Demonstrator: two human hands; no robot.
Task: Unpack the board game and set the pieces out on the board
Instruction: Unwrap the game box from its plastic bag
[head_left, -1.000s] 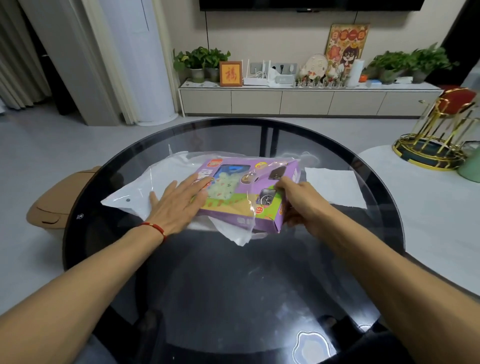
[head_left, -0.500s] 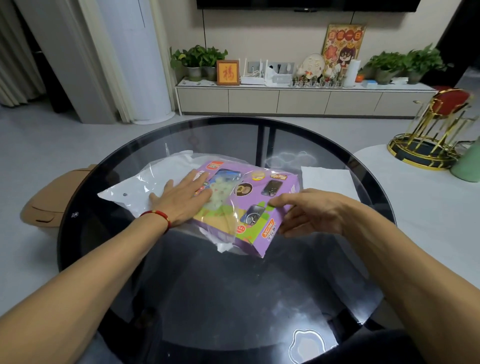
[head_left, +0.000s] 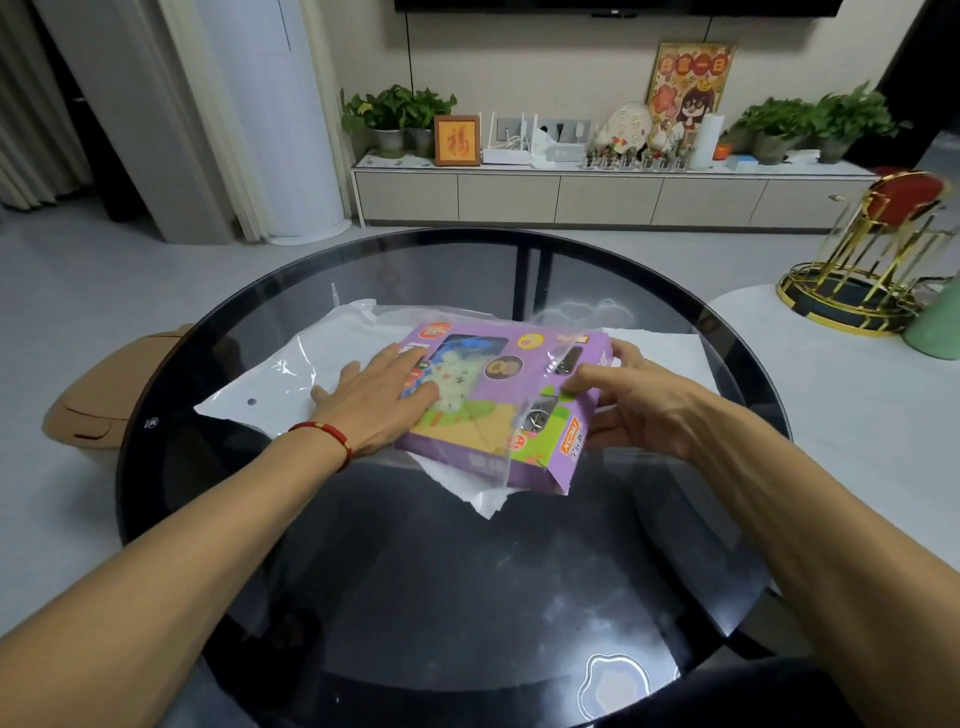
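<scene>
A purple board game box (head_left: 498, 415) with colourful pictures lies on the round dark glass table (head_left: 447, 587), half inside a clear and white plastic bag (head_left: 291, 379). My left hand (head_left: 379, 405) lies flat with straight fingers on the bag and the box's left part. My right hand (head_left: 631, 400) holds the box's right end, thumb on top and fingers curled round the side. The box's right end is lifted a little off the table.
A white paper sheet (head_left: 670, 353) lies behind my right hand. A gold wire stand (head_left: 862, 280) and a green cup (head_left: 937, 332) sit on a white table at the right. A tan stool (head_left: 98, 400) stands left of the glass table.
My right hand has closed on the box's right end and slid it out of the bag toward the right. My left hand stays pressed on the bag.
</scene>
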